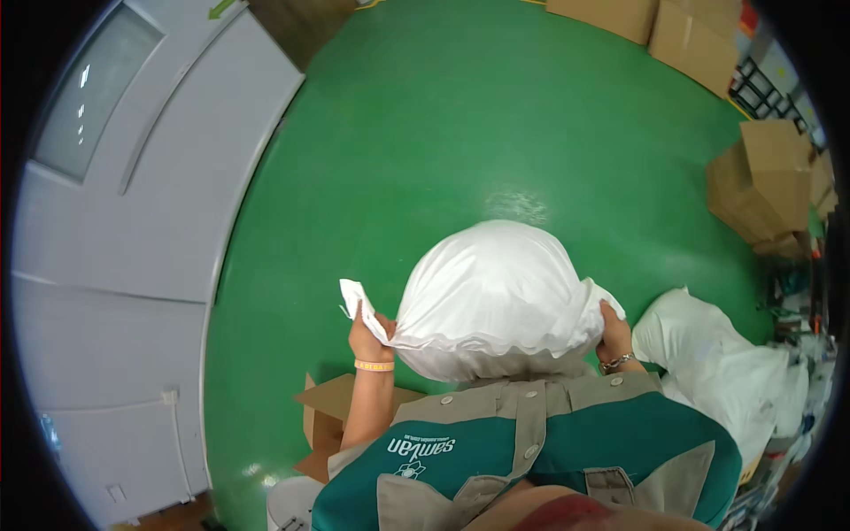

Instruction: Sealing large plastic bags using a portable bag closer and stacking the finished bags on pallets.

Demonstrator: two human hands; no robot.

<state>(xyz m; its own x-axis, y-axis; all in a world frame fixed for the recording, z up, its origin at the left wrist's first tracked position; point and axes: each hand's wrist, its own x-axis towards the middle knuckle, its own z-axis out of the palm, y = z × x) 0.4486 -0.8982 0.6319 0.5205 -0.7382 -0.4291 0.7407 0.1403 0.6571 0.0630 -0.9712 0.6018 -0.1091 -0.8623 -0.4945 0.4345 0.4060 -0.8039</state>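
A large, full white sack point(491, 283) hangs in front of my chest, rounded on top and gathered along its near edge. My left hand point(372, 332) is closed round the sack's left corner, and a loose white end sticks up past the fingers. On the other side, my right hand point(614, 332) grips the right corner, its fingers partly covered by the folded material. The sack's underside is hidden from view.
More white sacks point(708, 358) lie at my right. An open cardboard box point(328, 411) stands by my left elbow, near a white bin point(292, 504). Cardboard boxes point(761, 181) line the far right. A grey-white wall with a door point(159, 150) runs along the left of the green floor point(425, 133).
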